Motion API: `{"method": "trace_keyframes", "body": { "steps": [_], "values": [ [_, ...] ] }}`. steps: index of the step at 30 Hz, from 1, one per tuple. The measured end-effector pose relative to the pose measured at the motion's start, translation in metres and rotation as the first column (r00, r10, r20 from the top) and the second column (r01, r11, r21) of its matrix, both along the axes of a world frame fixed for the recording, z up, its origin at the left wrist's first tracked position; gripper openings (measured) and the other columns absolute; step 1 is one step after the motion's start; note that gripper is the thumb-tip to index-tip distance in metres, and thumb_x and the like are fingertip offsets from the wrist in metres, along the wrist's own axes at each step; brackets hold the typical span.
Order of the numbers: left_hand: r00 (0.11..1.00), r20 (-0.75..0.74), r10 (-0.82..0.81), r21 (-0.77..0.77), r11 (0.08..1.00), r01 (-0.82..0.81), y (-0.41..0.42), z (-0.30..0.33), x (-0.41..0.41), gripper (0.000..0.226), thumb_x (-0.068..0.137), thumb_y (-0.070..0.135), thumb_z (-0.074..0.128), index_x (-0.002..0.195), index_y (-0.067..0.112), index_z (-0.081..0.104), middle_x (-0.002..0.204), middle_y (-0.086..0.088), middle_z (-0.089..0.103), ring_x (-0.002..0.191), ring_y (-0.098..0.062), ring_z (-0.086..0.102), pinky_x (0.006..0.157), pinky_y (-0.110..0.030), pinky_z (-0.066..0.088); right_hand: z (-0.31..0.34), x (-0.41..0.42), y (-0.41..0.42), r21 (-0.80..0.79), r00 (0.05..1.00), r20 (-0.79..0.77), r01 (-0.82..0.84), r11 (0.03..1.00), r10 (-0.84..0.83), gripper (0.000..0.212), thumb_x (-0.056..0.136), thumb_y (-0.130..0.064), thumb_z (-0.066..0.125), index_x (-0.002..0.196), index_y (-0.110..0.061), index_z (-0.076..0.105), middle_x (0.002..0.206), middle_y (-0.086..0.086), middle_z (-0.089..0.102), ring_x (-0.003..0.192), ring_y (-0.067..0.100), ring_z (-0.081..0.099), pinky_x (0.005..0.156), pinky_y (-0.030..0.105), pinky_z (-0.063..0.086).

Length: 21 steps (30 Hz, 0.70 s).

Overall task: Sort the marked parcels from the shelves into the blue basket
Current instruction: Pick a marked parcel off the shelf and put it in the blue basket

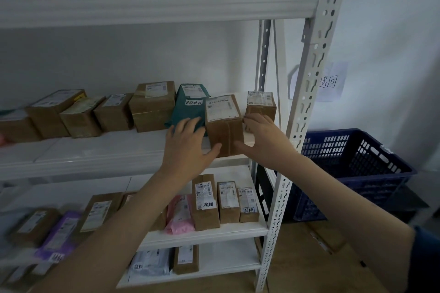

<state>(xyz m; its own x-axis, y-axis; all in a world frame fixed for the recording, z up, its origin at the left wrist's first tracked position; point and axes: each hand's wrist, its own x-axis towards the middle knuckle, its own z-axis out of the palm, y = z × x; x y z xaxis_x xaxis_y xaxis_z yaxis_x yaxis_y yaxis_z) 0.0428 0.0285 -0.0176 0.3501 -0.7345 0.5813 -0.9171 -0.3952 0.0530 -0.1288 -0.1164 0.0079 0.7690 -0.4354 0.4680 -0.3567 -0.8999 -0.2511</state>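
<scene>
At frame centre we clasp a brown box between both hands, left hand and right hand curled round its sides at the shelf edge. Marked parcels remain: a teal bag beside it, others lower down. The basket, right, looks empty.

Hands: 2, left hand, right hand
Blue basket: 1
Teal mailer: 1
Pink mailer: 1
Middle-shelf brown boxes: 8
Handwritten marks: 4 readable
</scene>
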Motion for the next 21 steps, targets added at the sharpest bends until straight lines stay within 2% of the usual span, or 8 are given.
{"method": "trace_keyframes", "body": {
  "steps": [3,6,9,11,14,17,21],
  "values": [
    [0.999,-0.036,0.007,0.036,0.999,-0.006,-0.002,0.003,0.002,0.080,0.088,0.078,0.041,0.143,0.022,0.054,0.155,-0.001,0.042,0.144,-0.025,0.031,0.113,-0.048,0.032,0.000,-0.001,-0.004,0.128,0.997,-0.044,0.069,0.989,-0.064,0.073,0.087,-0.053,0.065,0.148,-0.019,0.042,0.140,0.000,0.051,0.127,0.022,0.050,0.104,0.043,0.046],
    [0.996,-0.068,0.056,0.133,0.990,-0.046,-0.014,0.009,0.009,0.093,0.082,0.085,0.042,0.151,0.022,0.041,0.161,-0.003,0.032,0.150,-0.026,0.021,0.119,-0.052,0.024,0.009,0.004,-0.012,0.225,0.985,-0.145,0.123,0.967,-0.092,0.088,0.073,-0.067,0.066,0.146,-0.024,0.041,0.132,-0.004,0.059,0.115,0.018,0.059,0.097,0.044,0.052],
    [0.997,-0.061,0.051,0.213,0.976,-0.037,-0.027,0.011,0.015,0.097,0.080,0.088,0.038,0.156,0.028,0.031,0.165,-0.003,0.026,0.154,-0.026,0.012,0.121,-0.063,0.009,0.012,0.013,-0.020,0.273,0.984,-0.175,0.083,0.959,-0.035,0.080,0.075,-0.056,0.076,0.142,-0.027,0.042,0.128,-0.005,0.064,0.113,0.018,0.062,0.096,0.045,0.053],
    [0.998,-0.058,0.030,0.237,0.971,-0.015,-0.032,0.010,0.014,0.097,0.081,0.088,0.038,0.158,0.031,0.024,0.165,-0.002,0.025,0.155,-0.027,0.010,0.120,-0.068,0.004,0.011,0.018,-0.022,0.271,0.985,-0.174,0.056,0.961,-0.009,0.082,0.078,-0.049,0.079,0.145,-0.027,0.038,0.131,-0.003,0.063,0.116,0.020,0.061,0.098,0.046,0.052],
    [0.999,-0.038,0.016,0.193,0.981,-0.009,-0.032,0.004,0.010,0.095,0.082,0.086,0.040,0.158,0.031,0.027,0.163,-0.001,0.031,0.154,-0.027,0.015,0.119,-0.069,0.005,0.005,0.017,-0.019,0.212,0.991,-0.135,0.049,0.976,-0.021,0.088,0.080,-0.049,0.077,0.150,-0.028,0.029,0.129,-0.002,0.062,0.110,0.021,0.062,0.092,0.044,0.055],
    [1.000,0.022,-0.001,0.079,0.997,0.000,-0.022,-0.003,0.005,0.093,0.082,0.086,0.039,0.155,0.027,0.034,0.158,-0.002,0.040,0.150,-0.027,0.025,0.118,-0.069,0.013,-0.004,0.007,-0.006,0.053,0.996,-0.064,0.066,0.996,-0.063,0.096,0.084,-0.050,0.071,0.156,-0.029,0.012,0.133,0.000,0.056,0.103,0.019,0.064,0.076,0.035,0.057],
    [0.996,0.089,0.017,-0.050,0.999,-0.012,0.002,-0.011,-0.004,0.095,0.085,0.085,0.035,0.157,0.023,0.034,0.160,-0.006,0.037,0.150,-0.028,0.028,0.119,-0.067,0.017,-0.016,-0.015,0.020,-0.059,0.998,0.011,0.065,0.996,-0.064,0.098,0.090,-0.048,0.064,0.159,-0.025,-0.001,0.142,-0.002,0.046,0.099,0.016,0.064,0.062,0.026,0.052]
  ]
}}
